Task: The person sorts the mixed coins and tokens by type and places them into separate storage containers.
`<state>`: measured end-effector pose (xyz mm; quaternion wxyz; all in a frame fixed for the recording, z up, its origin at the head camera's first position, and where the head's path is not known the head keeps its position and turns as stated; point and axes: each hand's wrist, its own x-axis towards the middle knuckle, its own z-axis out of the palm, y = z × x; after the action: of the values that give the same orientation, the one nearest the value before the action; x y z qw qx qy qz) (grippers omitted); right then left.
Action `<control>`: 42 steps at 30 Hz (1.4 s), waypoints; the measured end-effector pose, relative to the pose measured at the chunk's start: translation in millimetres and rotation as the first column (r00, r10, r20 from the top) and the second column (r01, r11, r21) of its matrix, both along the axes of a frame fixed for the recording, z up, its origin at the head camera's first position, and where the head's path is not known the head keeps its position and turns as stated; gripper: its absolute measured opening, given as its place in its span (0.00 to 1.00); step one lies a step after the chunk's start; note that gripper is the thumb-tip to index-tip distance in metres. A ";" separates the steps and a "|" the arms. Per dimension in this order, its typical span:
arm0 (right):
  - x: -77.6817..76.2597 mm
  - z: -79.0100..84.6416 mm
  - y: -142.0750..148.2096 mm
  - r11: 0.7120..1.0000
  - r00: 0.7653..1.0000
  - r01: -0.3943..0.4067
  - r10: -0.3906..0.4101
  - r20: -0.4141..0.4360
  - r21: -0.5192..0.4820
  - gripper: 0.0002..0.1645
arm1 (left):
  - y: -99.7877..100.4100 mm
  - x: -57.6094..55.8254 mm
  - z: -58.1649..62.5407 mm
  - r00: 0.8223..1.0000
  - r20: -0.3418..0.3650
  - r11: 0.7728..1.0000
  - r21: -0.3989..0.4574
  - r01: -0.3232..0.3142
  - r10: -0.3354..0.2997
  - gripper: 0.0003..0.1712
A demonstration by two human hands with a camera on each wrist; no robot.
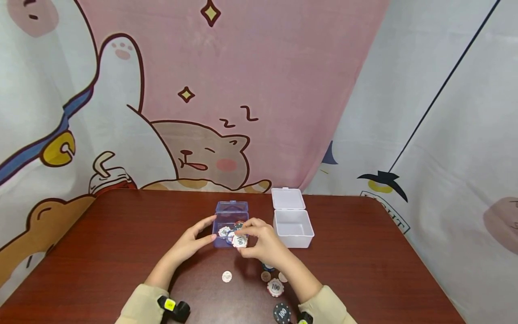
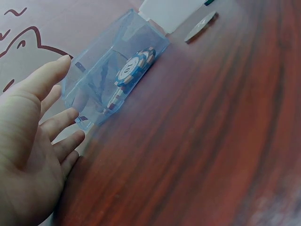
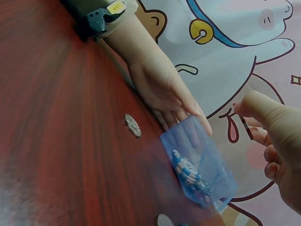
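Pinching a white 100 chip (image 1: 240,241) in my right fingers (image 1: 251,231), above the blue box's (image 1: 220,244) near right corner | left fingers (image 1: 204,222) straight, touching its left side | best lowered gently onto the chips inside (image 1: 224,231), clear of the rim

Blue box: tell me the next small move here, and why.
Probably lower the white chip into the blue box: the right hand seems to pinch it above the box, the lid stands open, and other chips lie inside.
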<state>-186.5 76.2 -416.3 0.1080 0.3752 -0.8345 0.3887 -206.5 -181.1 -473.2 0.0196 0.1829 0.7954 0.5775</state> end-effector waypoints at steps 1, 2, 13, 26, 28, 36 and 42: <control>-1.4 0.5 -1.0 1.000 1.000 0.008 -0.008 0.002 -0.003 0.22 | -0.4 -1.8 -3.5 1.000 -0.001 1.000 -0.001 -0.003 0.003 0.34; -2.8 1.3 -2.1 1.000 1.000 0.014 -0.014 -0.003 -0.006 0.22 | -0.2 -1.5 -3.4 1.000 -0.005 1.000 0.002 -0.001 0.001 0.34; -20.5 0.2 -12.9 0.997 0.997 0.073 -0.074 -0.040 -0.017 0.22 | -2.3 -2.2 -4.0 1.000 0.004 0.999 0.033 0.020 -0.020 0.35; -40.9 -13.8 -24.7 0.988 0.988 0.150 -0.148 0.050 -0.028 0.23 | -3.0 -2.7 -4.9 0.998 -0.041 0.999 0.031 0.038 -0.037 0.34; -43.7 -15.9 -26.2 0.987 0.986 0.160 -0.159 0.045 -0.024 0.22 | -2.8 -2.8 -4.5 0.998 -0.042 0.999 0.027 0.037 -0.036 0.34; -52.2 -23.7 -29.1 0.977 0.977 0.210 -0.211 0.040 0.025 0.22 | -3.1 -2.3 -5.1 0.998 -0.048 0.999 0.038 0.035 -0.033 0.34; -56.3 -28.2 -31.2 0.967 0.965 0.243 -0.249 0.076 0.078 0.22 | -3.6 -2.2 -6.1 0.999 -0.040 0.999 0.036 0.035 -0.033 0.35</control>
<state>-242.8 45.0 -444.5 0.1069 0.2550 -0.8913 0.3595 -208.7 -184.7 -479.4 0.0102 0.2080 0.7816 0.5879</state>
